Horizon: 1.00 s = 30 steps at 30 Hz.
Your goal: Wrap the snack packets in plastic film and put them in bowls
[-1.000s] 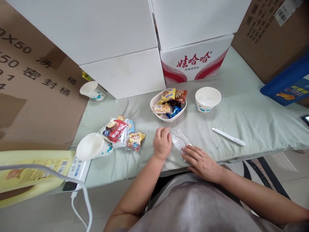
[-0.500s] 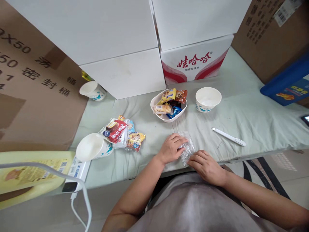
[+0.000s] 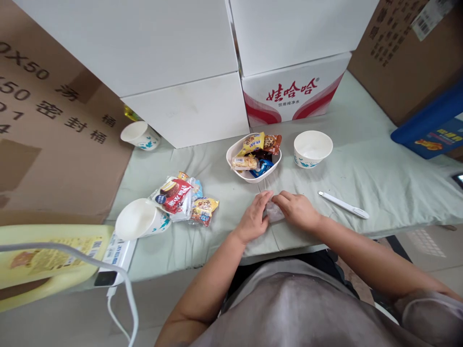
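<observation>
A piece of clear crinkled plastic film (image 3: pixel 275 212) lies on the green cloth right in front of me, mostly covered by my hands. My left hand (image 3: pixel 254 218) grips its left side, with fingers closed together and pointing forward. From the right, my right hand (image 3: pixel 297 210) has its fingers bent over the film's far edge, close to the left fingertips. Just beyond stands a white bowl (image 3: pixel 230 160) filled with wrapped snacks (image 3: pixel 249 144). Off to the right rests a slim white tool (image 3: pixel 343 205), perhaps a cutter.
A paper bowl (image 3: pixel 313 149) stands back right. On the left, a tilted paper bowl (image 3: pixel 135 219) touches a pile of snack packets (image 3: pixel 177 197), with another paper bowl (image 3: pixel 140 136) behind. White cartons (image 3: pixel 188 111) line the back. A yellow jug (image 3: pixel 47 260) and a cable (image 3: pixel 125 279) occupy the front left.
My right hand has moved forward and left, from the film's near edge to its far edge. My left hand has shifted slightly forward. The film now looks smaller, bunched or folded.
</observation>
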{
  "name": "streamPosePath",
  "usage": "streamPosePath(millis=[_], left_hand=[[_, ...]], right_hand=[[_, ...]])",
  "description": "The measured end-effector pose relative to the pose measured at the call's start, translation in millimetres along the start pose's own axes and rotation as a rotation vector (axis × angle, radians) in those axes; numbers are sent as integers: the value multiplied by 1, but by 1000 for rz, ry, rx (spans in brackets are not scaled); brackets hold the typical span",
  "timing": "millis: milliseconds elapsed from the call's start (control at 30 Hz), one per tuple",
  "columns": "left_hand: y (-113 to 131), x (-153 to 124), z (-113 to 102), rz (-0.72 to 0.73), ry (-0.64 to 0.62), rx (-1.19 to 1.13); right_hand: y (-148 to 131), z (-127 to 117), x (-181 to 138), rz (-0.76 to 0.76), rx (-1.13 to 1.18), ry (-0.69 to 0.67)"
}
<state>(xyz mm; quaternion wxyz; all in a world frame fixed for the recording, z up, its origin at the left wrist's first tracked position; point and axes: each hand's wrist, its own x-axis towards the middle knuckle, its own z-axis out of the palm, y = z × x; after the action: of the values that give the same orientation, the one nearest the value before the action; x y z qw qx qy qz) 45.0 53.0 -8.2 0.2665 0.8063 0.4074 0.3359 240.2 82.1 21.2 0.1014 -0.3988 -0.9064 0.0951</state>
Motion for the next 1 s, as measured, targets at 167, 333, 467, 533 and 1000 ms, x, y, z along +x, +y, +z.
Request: streamPosePath(millis=[167,333,467,533,1000], left_hand=[[1,1,3,-19,48,27],[6,0,0,-36,228,159],[10,2,2,-124,222,364],[11,3,5,-211,237,439],[7,3,4,-243,276,374]], right_hand=[[0,12,18,107,-95,-127],[-3,19,18,140,-88,-103],[-5,21,17,148,-68,-86],[-2,23,17,185,-63,-41],[1,12,-13,-130,122,151]])
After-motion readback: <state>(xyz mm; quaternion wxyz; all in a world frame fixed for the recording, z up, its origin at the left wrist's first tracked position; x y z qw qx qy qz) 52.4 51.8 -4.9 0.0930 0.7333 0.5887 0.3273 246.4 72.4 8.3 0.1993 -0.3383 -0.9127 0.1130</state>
